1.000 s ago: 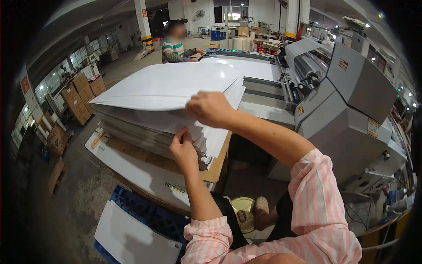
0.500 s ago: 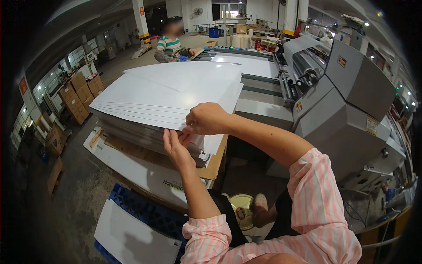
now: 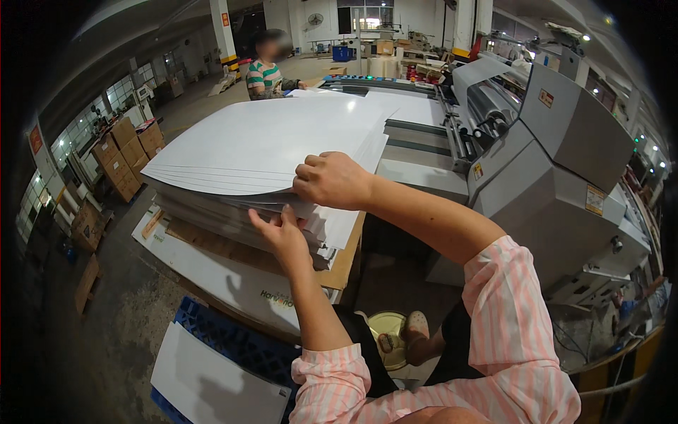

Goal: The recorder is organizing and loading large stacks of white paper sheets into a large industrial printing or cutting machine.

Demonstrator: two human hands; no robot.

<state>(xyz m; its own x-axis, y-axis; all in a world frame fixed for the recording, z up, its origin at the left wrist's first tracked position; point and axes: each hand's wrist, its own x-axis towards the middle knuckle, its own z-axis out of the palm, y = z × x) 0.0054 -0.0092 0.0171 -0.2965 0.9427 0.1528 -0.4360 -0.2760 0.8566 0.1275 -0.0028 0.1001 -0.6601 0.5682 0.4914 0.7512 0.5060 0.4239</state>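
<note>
A tall stack of large white sheets (image 3: 261, 134) stands in front of me, its upper sheets fanned in narrow steps along the near edge. My right hand (image 3: 333, 181) is closed on the near right corner of the top sheets and holds it raised, so the paper bows upward. Just below that corner, my left hand (image 3: 286, 239) is palm up with its fingers apart, beside the near edge of the stack. Whether its fingertips touch the paper is hard to tell.
A large grey machine (image 3: 558, 155) with rollers stands to the right, its feed table (image 3: 424, 109) behind the stack. Across it is a co-worker (image 3: 265, 76) in a striped top. Lower left, a blue pallet (image 3: 205, 318) bears white sheets (image 3: 212, 374). Cartons (image 3: 120, 159) stand farther left.
My right hand has lifted the sheet corner higher, opening a gap under it. My left hand has dropped slightly and its fingers have spread. The co-worker has shifted a little left.
</note>
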